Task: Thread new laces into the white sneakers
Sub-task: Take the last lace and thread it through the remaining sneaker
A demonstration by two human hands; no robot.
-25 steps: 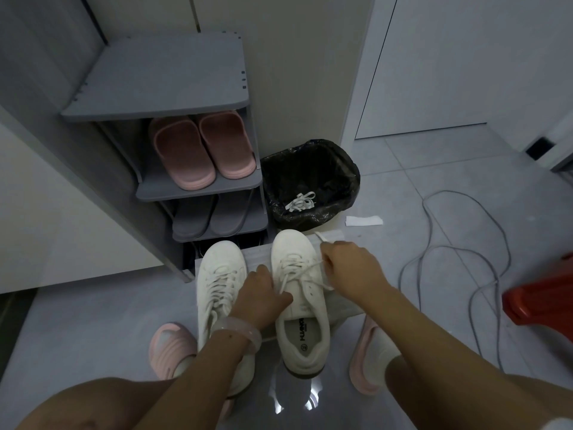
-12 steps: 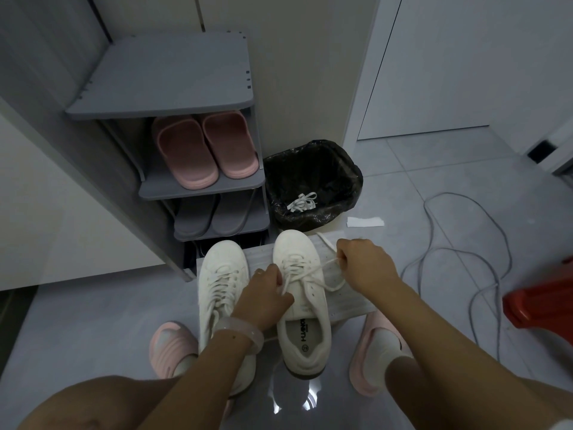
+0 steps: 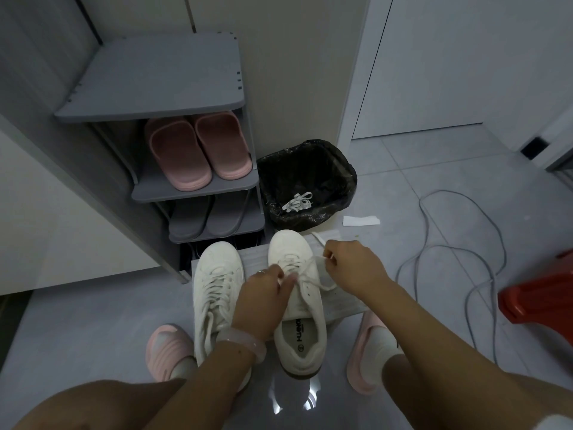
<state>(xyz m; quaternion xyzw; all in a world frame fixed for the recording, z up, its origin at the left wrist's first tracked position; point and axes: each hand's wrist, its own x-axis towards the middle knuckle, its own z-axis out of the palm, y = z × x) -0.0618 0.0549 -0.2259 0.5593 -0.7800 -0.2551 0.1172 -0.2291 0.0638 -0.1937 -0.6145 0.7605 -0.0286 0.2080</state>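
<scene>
Two white sneakers stand side by side on a pale mat (image 3: pixel 341 301) on the floor. The left sneaker (image 3: pixel 217 283) is fully laced. The right sneaker (image 3: pixel 297 330) is laced over its front part. My left hand (image 3: pixel 263 301) rests on the right sneaker's tongue and pinches the lace at the eyelets. My right hand (image 3: pixel 353 268) is just right of the shoe and pinches the free end of the white lace (image 3: pixel 319 276), which runs taut from the eyelets to its fingers.
A grey shoe rack (image 3: pixel 155 76) with pink slippers (image 3: pixel 198 150) stands ahead on the left. A black-lined bin (image 3: pixel 335 169) holding an old lace sits beyond the sneakers. A grey cable (image 3: pixel 434 252) loops at right beside a red stool (image 3: pixel 539 296). My feet wear pink slippers.
My right hand has drawn the lace end out to the right and slightly away from the shoe. My left hand stays on the eyelets.
</scene>
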